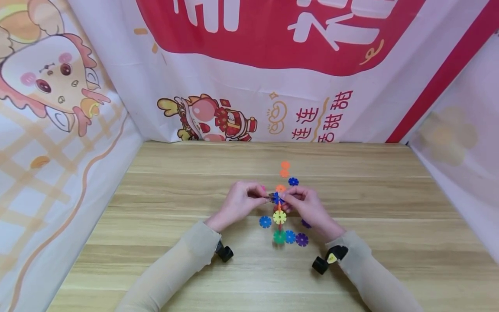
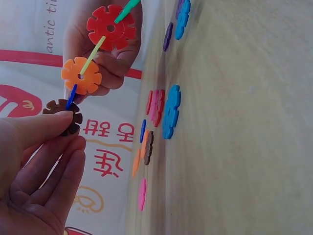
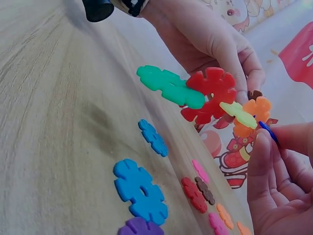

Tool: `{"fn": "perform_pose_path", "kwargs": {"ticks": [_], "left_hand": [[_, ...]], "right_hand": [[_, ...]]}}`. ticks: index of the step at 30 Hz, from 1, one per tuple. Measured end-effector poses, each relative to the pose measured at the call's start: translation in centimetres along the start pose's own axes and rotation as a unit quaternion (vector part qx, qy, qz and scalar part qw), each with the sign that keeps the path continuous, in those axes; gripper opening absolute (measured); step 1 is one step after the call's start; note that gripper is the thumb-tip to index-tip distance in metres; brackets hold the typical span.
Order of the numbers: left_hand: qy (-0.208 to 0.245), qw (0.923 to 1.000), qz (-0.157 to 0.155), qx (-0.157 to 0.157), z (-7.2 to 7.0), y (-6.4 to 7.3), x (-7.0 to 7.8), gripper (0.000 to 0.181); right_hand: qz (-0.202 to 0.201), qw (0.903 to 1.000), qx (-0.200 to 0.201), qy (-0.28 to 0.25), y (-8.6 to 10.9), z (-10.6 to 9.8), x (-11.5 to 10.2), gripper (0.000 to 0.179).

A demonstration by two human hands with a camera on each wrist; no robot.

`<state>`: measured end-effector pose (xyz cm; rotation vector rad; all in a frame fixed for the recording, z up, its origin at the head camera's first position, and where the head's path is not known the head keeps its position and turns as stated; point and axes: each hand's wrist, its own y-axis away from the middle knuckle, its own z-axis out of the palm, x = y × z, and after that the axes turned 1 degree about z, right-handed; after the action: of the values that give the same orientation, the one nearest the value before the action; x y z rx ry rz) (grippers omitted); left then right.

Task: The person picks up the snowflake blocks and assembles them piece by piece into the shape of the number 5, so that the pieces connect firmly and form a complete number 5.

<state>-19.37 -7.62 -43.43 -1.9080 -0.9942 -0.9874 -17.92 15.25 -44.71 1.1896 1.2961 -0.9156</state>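
Observation:
A chain of notched plastic snowflake discs is held up above the table between both hands. It runs through a green disc (image 3: 168,87), a red disc (image 2: 111,28), a yellow disc (image 1: 279,217), an orange disc (image 2: 81,75), a blue disc (image 1: 277,198) and a brown disc (image 2: 73,128). My left hand (image 1: 242,202) pinches the brown disc at the far end between thumb and forefinger. With thumb and fingertips my right hand (image 1: 309,209) pinches the blue disc beside it. Brown and blue meet at their edges; how deep the slots engage cannot be told.
Loose discs lie around the hands on the wooden table (image 1: 175,182): light blue (image 1: 265,222) and purple (image 1: 302,239) nearer me, dark blue (image 1: 293,181) and orange (image 1: 285,165) farther back. Pink (image 3: 200,171) and red (image 3: 194,195) ones lie below the chain. Printed cloth walls (image 1: 234,78) border the table.

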Motion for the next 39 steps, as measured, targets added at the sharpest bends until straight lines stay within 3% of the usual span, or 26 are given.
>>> {"fn": "perform_pose_path", "kwargs": {"ticks": [13,25,31,39], "left_hand": [[-0.016,0.9998,-0.007,-0.006,-0.4,0.1,-0.1,0.015],[-0.004,0.9982,-0.053,-0.028,-1.6,-0.5,-1.2,0.033],[-0.059,0.9950,-0.077,-0.024,-2.3,-1.7,-2.1,0.040],[-0.145,0.9819,-0.098,-0.074,-2.3,-3.4,-3.2,0.042]], "right_hand": [[-0.003,1.0000,-0.002,-0.007,0.0,0.1,0.4,0.021],[0.004,0.9999,-0.001,-0.014,-0.1,-0.4,0.1,0.022],[0.003,0.9998,-0.004,-0.017,0.2,-1.0,-0.2,0.026],[0.002,0.9999,-0.005,-0.014,0.3,-1.3,-0.4,0.024]]}}
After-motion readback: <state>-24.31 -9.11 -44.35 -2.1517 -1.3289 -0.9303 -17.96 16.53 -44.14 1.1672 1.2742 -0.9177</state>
